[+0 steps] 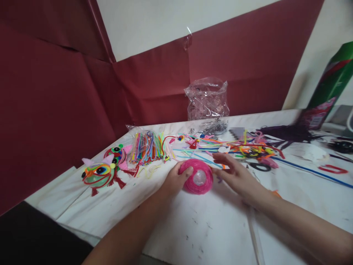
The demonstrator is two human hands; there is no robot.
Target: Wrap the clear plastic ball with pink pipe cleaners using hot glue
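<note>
My left hand [178, 178] is closed on a pink roll of string-like cord [198, 187], its thumb lying over the top. A clear, pale centre shows in the middle of the roll. Close by the roll's right side, my right hand [234, 176] has its fingers spread apart; whether a fingertip touches the roll I cannot tell. Behind the hands lie loose coloured pipe cleaners [204, 151]. Black-handled scissors [260, 167] rest beyond the right hand.
Two decorated animal-head crafts [98, 179] with red tassels stand at left, beside a bundle of pipe cleaners [147, 147]. A clear plastic bag [208, 99] leans on the red backing. Farther right are purple strands [286, 133], a red bent piece [333, 169] and a green box [328, 84].
</note>
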